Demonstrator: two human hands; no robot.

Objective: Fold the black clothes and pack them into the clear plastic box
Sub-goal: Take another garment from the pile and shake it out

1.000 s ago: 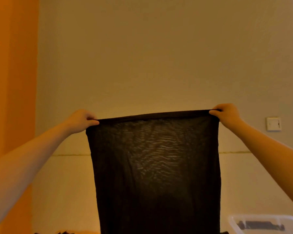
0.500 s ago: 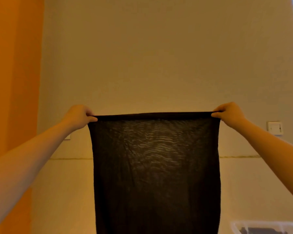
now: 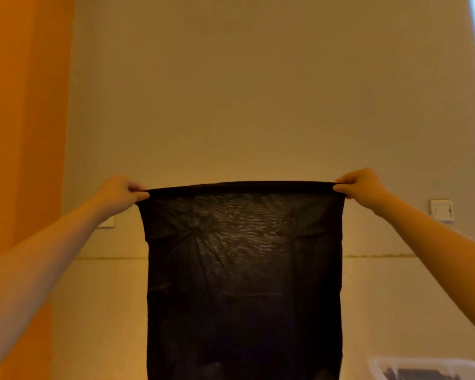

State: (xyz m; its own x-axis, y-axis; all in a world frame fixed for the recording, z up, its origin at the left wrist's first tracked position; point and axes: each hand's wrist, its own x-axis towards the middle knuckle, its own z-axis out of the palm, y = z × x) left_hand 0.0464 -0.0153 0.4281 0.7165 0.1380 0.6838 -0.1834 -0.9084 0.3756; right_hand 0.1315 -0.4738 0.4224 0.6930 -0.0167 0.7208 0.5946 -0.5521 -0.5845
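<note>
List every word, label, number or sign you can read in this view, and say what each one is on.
None: no readable text shows anywhere.
Black garment, held up by the left hand and right hand: no label or print visible.
Wall switch plate: tiny marks, too small to read.
Clear plastic box: no lettering visible.

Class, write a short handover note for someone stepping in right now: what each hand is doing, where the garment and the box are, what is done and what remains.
Left hand: pinching the top left corner of the black garment.
Right hand: pinching the top right corner.
The garment hangs spread flat in the air, its top edge taut between the hands.
Clear plastic box: low at the right, with something dark already inside.
Done: garment held open.
Left: fold it and pack it into the box.
</note>
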